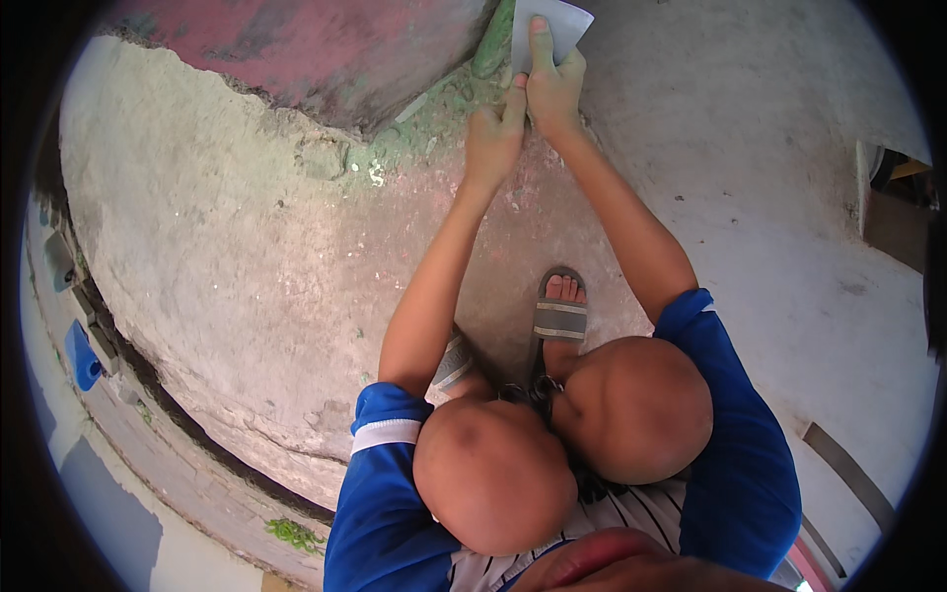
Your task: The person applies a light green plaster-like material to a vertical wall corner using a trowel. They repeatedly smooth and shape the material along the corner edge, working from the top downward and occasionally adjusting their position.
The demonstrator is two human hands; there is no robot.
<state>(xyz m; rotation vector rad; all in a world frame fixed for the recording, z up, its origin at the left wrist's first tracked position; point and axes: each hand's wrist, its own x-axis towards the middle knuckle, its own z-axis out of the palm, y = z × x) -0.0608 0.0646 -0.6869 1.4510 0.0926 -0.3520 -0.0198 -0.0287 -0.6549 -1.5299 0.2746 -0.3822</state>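
My right hand (555, 91) grips a pale grey sheet (552, 30) at the top of the view, its thumb lying along the sheet. My left hand (494, 140) is just lower and to the left, fingers curled and thumb at the sheet's lower edge; its fingertips are partly hidden. The sheet is beside a green-painted surface (493, 39) at the foot of a worn pink block (296, 49). I squat with both knees drawn up and sandals on my feet.
Chipped concrete (237, 276) surrounds my feet, with smoother grey floor (769, 118) to the right. At the far left are a dark gap along the concrete's edge, a blue plastic object (83, 355), blocks and small plants (294, 535). A dark opening (893, 212) is at the right.
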